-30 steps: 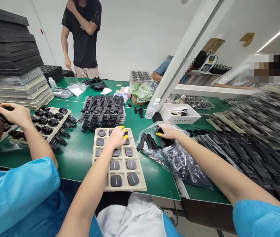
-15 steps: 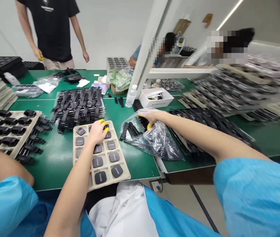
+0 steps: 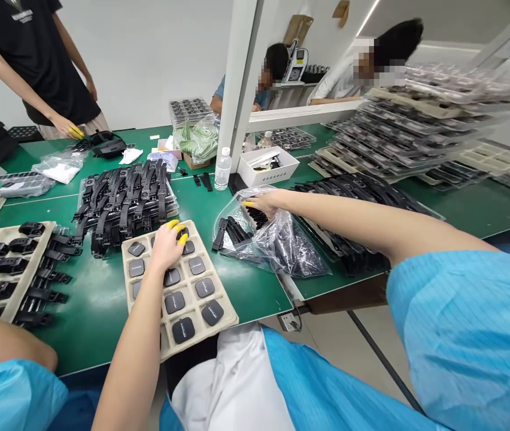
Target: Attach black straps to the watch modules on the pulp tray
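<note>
My left hand, with yellow finger covers, lies over the upper part of a beige compartment tray. Its thumb and fingers are closed around a dark rounded-square watch body in the top row. More such pieces, each with small light lettering, sit singly in the tray's other compartments. My right hand reaches into a clear plastic bag of black watch straps. One yellow-covered finger there is stretched out over the straps; the thumb and the other fingertips are partly hidden.
Strapped watches are piled behind the tray, and another beige tray of them stands left. A water bottle and white box stand behind the bag. Stacked trays rise at right. A co-worker stands across the table.
The whole view has shifted and tilted. Both my hands keep nearly the same places at the tray and bag; my right thumb has gone from sight. The co-worker's hand has reached down to the table.
</note>
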Demonstrator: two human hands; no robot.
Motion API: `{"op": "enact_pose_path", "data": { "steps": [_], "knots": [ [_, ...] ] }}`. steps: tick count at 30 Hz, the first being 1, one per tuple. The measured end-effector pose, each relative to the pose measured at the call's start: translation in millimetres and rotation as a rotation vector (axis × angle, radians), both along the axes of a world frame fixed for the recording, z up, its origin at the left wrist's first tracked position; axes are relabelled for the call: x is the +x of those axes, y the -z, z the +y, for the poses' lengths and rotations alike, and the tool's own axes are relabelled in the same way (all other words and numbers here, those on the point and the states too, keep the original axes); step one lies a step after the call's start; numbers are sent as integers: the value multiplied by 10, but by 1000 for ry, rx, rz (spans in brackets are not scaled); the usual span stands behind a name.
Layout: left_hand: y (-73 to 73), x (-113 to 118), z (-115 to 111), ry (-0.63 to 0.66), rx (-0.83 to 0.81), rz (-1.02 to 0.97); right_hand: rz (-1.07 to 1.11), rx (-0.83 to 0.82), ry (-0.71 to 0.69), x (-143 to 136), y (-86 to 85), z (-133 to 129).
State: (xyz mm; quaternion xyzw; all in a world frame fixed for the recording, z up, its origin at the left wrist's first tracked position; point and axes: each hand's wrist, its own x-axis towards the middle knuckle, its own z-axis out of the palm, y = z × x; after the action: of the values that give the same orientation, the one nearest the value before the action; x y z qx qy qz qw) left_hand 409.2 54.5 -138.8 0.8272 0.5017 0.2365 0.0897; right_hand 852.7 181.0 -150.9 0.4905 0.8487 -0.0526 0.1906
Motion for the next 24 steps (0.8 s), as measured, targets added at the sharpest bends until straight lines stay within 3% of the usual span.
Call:
{"op": "enact_pose_path", "data": {
  "steps": [4, 11, 24],
  "knots": [
    [-11, 11, 6, -5, -7, 27, -68, -141, 5, 38, -2, -14],
    [-48, 22, 11, -8, -16, 32, -110, -148, 30, -18, 42, -4],
    [-58, 27, 17, -6, -21, 15, 110, -180, 19, 120, -100, -110]
  ]
}}
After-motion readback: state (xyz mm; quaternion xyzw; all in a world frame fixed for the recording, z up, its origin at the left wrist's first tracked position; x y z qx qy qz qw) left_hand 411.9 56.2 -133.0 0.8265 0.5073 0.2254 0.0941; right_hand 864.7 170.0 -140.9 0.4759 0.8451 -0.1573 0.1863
